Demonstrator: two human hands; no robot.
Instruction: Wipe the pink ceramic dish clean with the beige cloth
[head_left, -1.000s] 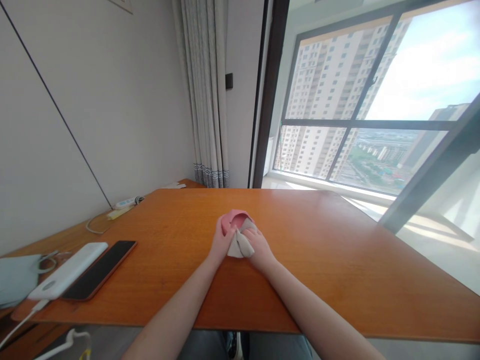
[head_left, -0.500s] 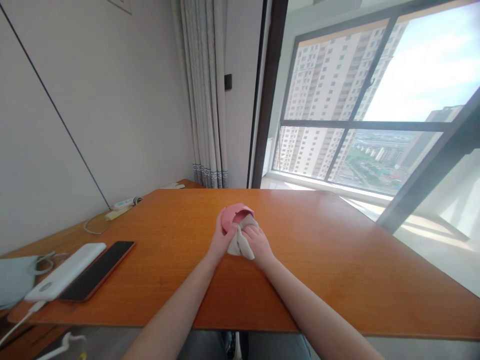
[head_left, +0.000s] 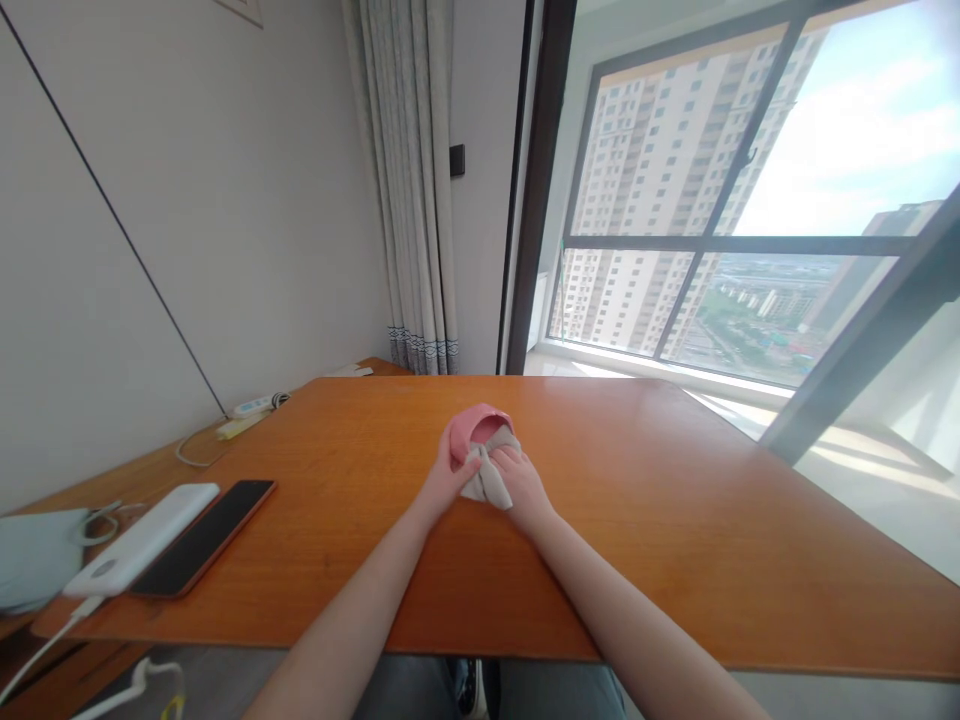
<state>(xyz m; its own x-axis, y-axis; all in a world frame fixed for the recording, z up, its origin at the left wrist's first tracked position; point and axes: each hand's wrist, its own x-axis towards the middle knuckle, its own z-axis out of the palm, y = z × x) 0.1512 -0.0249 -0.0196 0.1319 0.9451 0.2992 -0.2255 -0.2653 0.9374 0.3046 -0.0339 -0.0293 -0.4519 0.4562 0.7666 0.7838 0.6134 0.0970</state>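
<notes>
A small rounded pink bowl [head_left: 466, 428] is held above the middle of the table, tilted with its opening towards me and the right. My left hand [head_left: 445, 474] grips its left side, thumb at the near rim. In my right hand [head_left: 524, 487] is a bunched pale grey-white cloth [head_left: 489, 484], pressed against the bowl's rim and opening. Part of the cloth hangs down between my hands. The right fingertips are hidden by the cloth and the bowl.
On the left of the wooden table [head_left: 637, 540] lie a white power bank [head_left: 142, 540] with a cable and a dark phone [head_left: 206, 538]. A pale pouch [head_left: 37, 562] is at the far left. Behind stand a power strip [head_left: 253, 407], a curtain [head_left: 416, 200] and a window [head_left: 675, 240].
The bowl has turned slightly in my hands, and its opening faces me a little more. The cloth has shifted slightly up and right along the rim. Both hands keep their hold.
</notes>
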